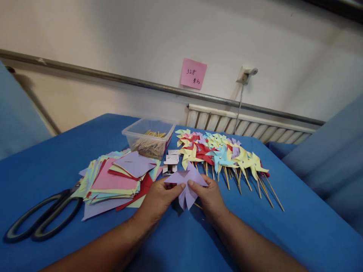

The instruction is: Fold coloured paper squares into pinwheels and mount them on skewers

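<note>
Between both hands is a purple sheet of paper [185, 176], cut in from its corners, its flaps spreading upward and down. My left hand [166, 192] pinches it from the left, thumb on top near the middle. From the right, my right hand [205, 192] grips it the same way, the two thumbs almost meeting. Part of a thin wooden stick [197, 206] shows below the paper; whether it touches the paper is hidden. Just beyond the hands stand small white boxes [171, 159], the nearest one open.
A stack of coloured paper squares [113, 179] lies left, beside large black-handled scissors [53, 215]. Behind it is a clear plastic tub [133, 138] of wooden sticks. Several finished paper pinwheels [221, 158] on sticks lie at the right. A blue cloth [297, 226] covers the table.
</note>
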Available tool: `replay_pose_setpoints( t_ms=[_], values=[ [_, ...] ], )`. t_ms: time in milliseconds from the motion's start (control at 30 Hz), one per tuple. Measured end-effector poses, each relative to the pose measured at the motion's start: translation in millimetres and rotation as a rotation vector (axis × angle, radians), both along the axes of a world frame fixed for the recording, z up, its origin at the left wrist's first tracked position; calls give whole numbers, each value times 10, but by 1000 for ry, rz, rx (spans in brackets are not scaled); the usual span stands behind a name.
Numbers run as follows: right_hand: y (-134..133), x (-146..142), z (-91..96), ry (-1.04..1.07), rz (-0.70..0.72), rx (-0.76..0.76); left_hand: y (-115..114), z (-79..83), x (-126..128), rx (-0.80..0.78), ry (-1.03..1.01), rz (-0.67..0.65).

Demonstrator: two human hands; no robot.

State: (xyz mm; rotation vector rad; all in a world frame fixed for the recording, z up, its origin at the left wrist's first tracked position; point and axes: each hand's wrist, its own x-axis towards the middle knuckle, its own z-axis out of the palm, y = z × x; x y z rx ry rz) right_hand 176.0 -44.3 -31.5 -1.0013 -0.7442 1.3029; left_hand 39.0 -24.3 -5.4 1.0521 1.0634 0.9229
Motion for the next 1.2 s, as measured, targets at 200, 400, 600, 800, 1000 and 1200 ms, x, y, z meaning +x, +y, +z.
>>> replay_pose_setpoints(
  t_ms=[200,400,600,800,1000,1200],
  values=[
    [-30,-48,-3,10,10,-7,-42,2,32,-65,-127,0],
    [-50,-43,22,-25,34,77,-37,6,3,-147,-200,-35],
    [-133,-19,69,-365,-73,378,27,76,-58,-205,-361,22],
    [-149,-66,-5,-614,53,451,41,57,-88,-214,-395,72],
    [-65,-33,-16,-436,9,352,-4,-7,-43,-188,-259,1],
    [-26,-7,-17,-361,11,289,-8,-30,-31,-131,-237,-8]
  ],
)
